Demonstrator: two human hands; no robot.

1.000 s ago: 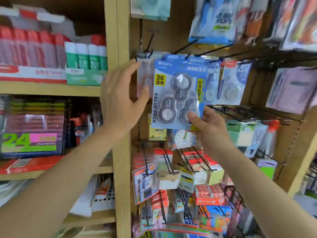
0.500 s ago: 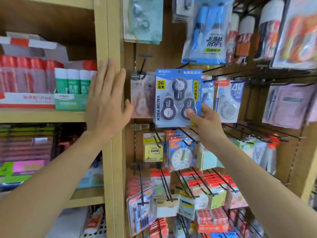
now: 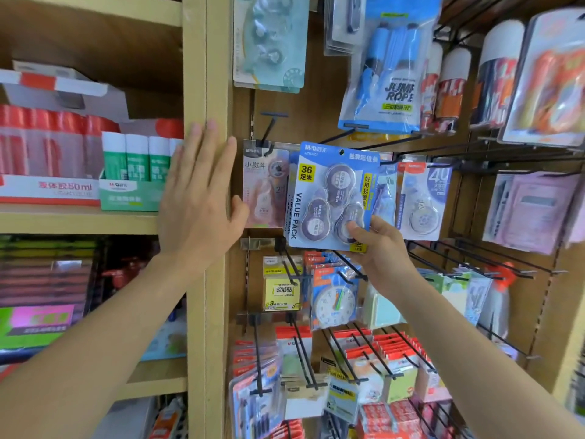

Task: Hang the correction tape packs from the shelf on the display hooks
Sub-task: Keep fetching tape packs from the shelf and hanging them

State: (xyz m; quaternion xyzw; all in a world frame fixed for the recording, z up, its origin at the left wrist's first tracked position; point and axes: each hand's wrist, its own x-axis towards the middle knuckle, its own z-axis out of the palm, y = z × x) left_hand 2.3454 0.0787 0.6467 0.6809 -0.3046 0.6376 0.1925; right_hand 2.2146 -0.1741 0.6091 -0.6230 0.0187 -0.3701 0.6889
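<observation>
Crowded wooden hook wall [image 3: 319,122]; the right hand [image 3: 380,245] pinches the blue correction tape pack [image 3: 332,198] by its lower corner, before the hung packs [image 3: 424,201]; the left hand [image 3: 199,201] rests straight-fingered on the shelf upright [image 3: 215,74]; best to thread the top hole [image 3: 341,152] squarely onto a hook before pushing.

We cannot see the hook behind the blue value pack [image 3: 332,198]; fingers of the right hand [image 3: 384,248] perhaps curl behind it, hidden.
</observation>
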